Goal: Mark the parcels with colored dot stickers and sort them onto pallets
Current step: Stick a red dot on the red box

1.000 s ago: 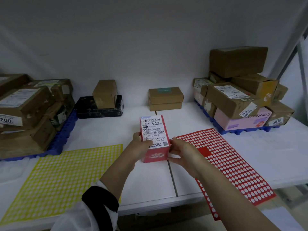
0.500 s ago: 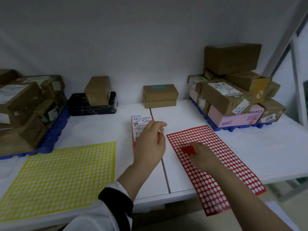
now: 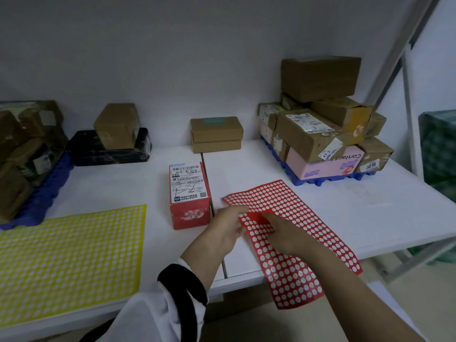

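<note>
Red cardboard parcel (image 3: 190, 196), rectangular, with a white shipping label on its top face, now stands unheld on the white table (image 3: 370, 218) at the centre seam, about midway between the back and front edges. One second ago I held it in both hands above this spot, and half a second ago my left hand was leaving it. Both hands have since moved to the red sticker sheet (image 3: 308, 233) of pale round dots, which lies just right of the parcel and overhangs the front edge of the table. My left hand (image 3: 225, 230) pinches the sheet's left edge with curled fingers and lifts it slightly off the surface. My right hand (image 3: 286, 234) rests on the sheet beside a bare red patch (image 3: 256, 214) where dots are already missing. Its fingertips are hidden under the hand, so I cannot tell whether they are together on a dot or apart. No dot is visible on the parcel. Judgement: the marking step has begun, a red dot is being peeled, and sorting is not yet due. The laden blue plastic pallet (image 3: 318, 180) at the back right corner is the probable destination. The yellow dot sheet (image 3: 71, 255) at the front left edge is untouched.
</note>
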